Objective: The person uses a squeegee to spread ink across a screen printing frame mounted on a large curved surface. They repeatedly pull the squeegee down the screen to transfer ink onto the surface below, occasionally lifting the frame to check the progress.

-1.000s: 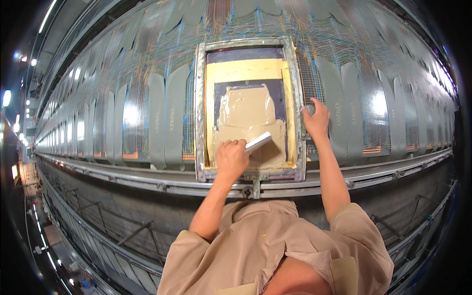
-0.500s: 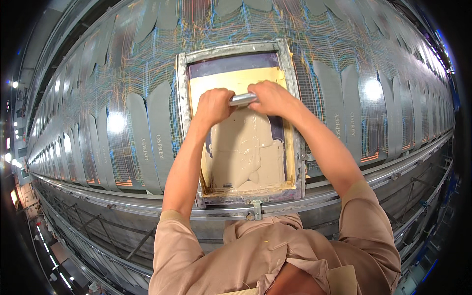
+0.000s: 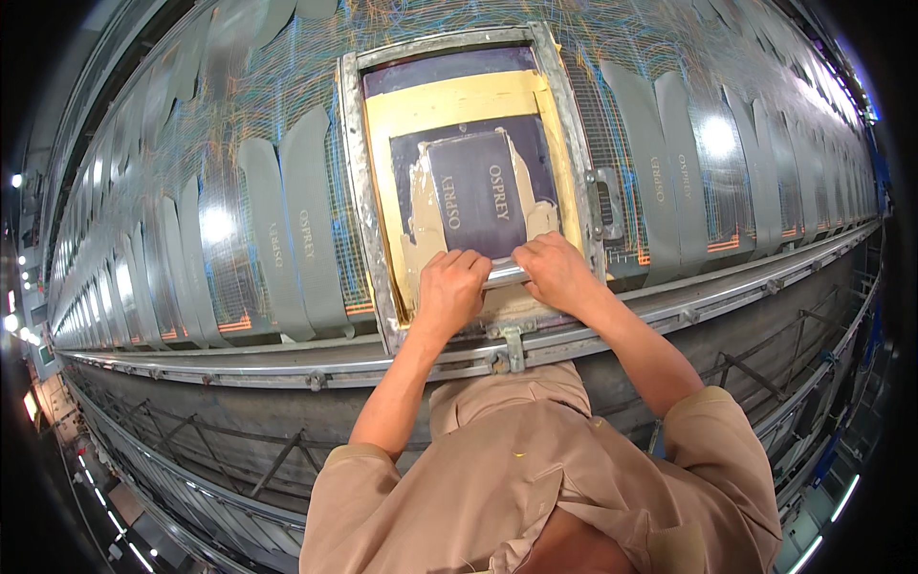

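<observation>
Both hands grip the metal handle of a squeegee (image 3: 505, 275) near the close end of a screen-printing frame (image 3: 352, 163). My left hand (image 3: 453, 290) wraps its left part and my right hand (image 3: 557, 273) its right part, with a short length of bare handle between them. Beyond the squeegee, the dark mesh (image 3: 476, 172) shows two lines of pale lettering. Beige ink (image 3: 424, 206) lines both sides of the wiped area, and more lies by the hands. Yellow tape (image 3: 449, 98) borders the mesh. The squeegee's blade is hidden beneath my hands.
A long table bears rows of flat grey cut pieces (image 3: 263, 191) over a mesh of coloured lines. Along its near edge runs a metal rail (image 3: 249, 364), with a clamp (image 3: 515, 348) at the frame's near end. A metal bracket (image 3: 605, 203) sits on the frame's right side.
My hands have drawn the squeegee from the far part of the screen to its near end. Ink that covered the middle is wiped off, baring the lettered mesh. The view has shifted slightly.
</observation>
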A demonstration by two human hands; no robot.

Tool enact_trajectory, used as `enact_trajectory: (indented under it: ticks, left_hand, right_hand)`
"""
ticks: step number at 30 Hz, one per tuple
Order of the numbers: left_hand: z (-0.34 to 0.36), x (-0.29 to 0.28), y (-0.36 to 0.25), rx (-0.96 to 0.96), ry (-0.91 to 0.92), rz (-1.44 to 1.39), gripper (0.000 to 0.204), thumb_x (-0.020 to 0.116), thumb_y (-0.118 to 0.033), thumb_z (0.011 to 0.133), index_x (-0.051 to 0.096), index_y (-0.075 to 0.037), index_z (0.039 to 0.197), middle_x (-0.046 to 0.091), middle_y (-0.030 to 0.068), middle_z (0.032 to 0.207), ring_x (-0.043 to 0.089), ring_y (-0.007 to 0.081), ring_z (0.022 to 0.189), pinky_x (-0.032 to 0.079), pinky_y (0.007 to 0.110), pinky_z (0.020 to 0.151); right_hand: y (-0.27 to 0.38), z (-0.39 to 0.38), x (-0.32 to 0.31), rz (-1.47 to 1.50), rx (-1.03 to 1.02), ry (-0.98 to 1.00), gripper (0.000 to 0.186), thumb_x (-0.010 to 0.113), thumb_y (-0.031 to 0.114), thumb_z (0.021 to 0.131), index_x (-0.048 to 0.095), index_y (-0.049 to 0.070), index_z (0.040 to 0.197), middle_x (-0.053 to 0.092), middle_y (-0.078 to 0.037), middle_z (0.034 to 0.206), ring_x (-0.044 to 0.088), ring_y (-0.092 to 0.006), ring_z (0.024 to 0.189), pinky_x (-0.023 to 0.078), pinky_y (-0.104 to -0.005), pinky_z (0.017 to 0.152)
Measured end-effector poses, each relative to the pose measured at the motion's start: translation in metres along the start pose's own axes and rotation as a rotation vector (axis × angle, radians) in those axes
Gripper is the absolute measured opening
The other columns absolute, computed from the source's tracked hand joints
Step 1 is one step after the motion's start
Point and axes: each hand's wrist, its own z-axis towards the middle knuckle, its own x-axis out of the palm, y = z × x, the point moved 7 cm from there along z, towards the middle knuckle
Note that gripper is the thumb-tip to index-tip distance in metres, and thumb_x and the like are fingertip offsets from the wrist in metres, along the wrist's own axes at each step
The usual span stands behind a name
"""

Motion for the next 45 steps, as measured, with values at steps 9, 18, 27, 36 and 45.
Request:
enact_trajectory:
  ticks: [9,18,27,36,45]
  left_hand:
    - [0.002,0.001,0.013,-0.047,0.100,0.078,0.015,0.077,-0.010,0.067,0.068,-0.010,0.080,0.068,0.0080,0.081,0.066,0.0287,0.076,0.045,0.043,0.075]
    - [0.155,-0.031,0.104,-0.025,0.075,0.162,0.024,0.087,-0.023,0.068,0.078,-0.011,0.087,0.071,0.0104,0.073,0.067,0.0333,0.069,0.049,0.043,0.075]
    - [0.149,-0.022,0.106,-0.016,0.008,0.105,0.022,0.088,-0.019,0.065,0.076,-0.010,0.082,0.070,0.0114,0.070,0.064,0.0335,0.065,0.047,0.042,0.074]
    - [-0.008,-0.010,0.005,-0.013,-0.019,0.053,0.026,0.077,-0.003,0.059,0.072,-0.011,0.083,0.068,0.0046,0.082,0.065,0.0253,0.075,0.042,0.039,0.076]
    - [0.040,-0.016,0.032,0.026,0.115,0.116,0.012,0.078,-0.011,0.066,0.072,-0.012,0.076,0.069,0.0068,0.073,0.067,0.0274,0.070,0.044,0.041,0.074]
  right_hand:
    - [-0.006,0.009,-0.002,0.077,0.053,0.015,0.024,0.078,0.006,0.067,0.068,0.002,0.089,0.069,-0.018,0.081,0.068,-0.0387,0.085,0.054,-0.0474,0.082]
    - [-0.089,0.160,-0.061,0.077,0.099,0.041,0.019,0.078,0.009,0.072,0.071,0.002,0.088,0.072,-0.024,0.085,0.071,-0.0422,0.086,0.057,-0.0493,0.080]
    - [-0.089,0.152,-0.047,0.109,0.057,-0.061,0.018,0.076,0.008,0.071,0.067,0.002,0.086,0.069,-0.023,0.080,0.068,-0.0440,0.082,0.054,-0.0505,0.076]
    - [0.009,0.003,0.006,0.035,-0.014,-0.123,0.025,0.077,0.003,0.065,0.061,0.004,0.085,0.067,-0.013,0.081,0.065,-0.0351,0.086,0.050,-0.0458,0.081]
    - [-0.014,0.043,-0.022,-0.084,0.036,-0.035,0.021,0.081,0.015,0.067,0.070,0.007,0.083,0.071,-0.013,0.078,0.066,-0.0348,0.086,0.048,-0.0448,0.082]
